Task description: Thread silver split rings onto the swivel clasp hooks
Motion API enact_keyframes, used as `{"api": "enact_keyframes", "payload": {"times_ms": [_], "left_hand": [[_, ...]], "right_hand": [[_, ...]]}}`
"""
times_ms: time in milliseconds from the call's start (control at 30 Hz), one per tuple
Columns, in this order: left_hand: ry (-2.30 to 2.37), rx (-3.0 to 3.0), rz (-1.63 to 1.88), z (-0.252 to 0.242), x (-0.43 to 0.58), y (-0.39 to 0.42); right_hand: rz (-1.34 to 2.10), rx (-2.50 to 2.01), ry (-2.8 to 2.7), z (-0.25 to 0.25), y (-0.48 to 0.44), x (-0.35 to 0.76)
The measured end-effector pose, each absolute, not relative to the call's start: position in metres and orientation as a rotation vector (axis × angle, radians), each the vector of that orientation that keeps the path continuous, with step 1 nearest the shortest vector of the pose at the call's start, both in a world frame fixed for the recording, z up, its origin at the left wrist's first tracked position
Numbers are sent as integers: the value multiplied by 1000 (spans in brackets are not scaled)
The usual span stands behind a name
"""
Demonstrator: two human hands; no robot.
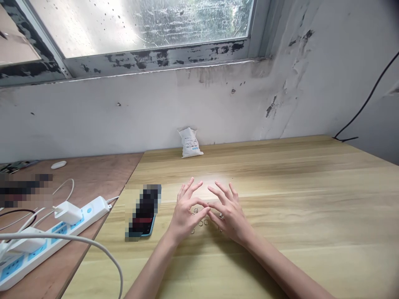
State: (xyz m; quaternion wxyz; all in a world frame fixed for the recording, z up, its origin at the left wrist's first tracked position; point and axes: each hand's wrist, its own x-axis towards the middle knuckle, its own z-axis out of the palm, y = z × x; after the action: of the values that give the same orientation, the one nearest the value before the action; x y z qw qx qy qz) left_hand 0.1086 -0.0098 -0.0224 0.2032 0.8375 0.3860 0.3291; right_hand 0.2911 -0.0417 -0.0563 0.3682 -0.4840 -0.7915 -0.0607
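Metal rings [200, 223] between left hand [186, 211] and right hand [229, 212], fingertips meeting (gripping anything? cannot tell); smartphone [145, 212] left of both.

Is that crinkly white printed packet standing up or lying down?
Standing up: the white printed packet rises from the light wooden tabletop before the white wall, its print facing out.

Bare forearms [155, 262], slim wrists [174, 236], slender fingers [188, 187].
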Motion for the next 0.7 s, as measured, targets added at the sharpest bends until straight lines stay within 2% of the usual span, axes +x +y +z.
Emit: {"api": "enact_keyframes", "payload": {"times_ms": [433, 700], "left_hand": [[1140, 2441, 1044, -23, 105, -7], [1182, 2369, 1103, -23, 107, -7]], "right_hand": [[-260, -1265, -1992, -59, -38, 297], [-497, -1285, -1983, -51, -43, 292]]}}
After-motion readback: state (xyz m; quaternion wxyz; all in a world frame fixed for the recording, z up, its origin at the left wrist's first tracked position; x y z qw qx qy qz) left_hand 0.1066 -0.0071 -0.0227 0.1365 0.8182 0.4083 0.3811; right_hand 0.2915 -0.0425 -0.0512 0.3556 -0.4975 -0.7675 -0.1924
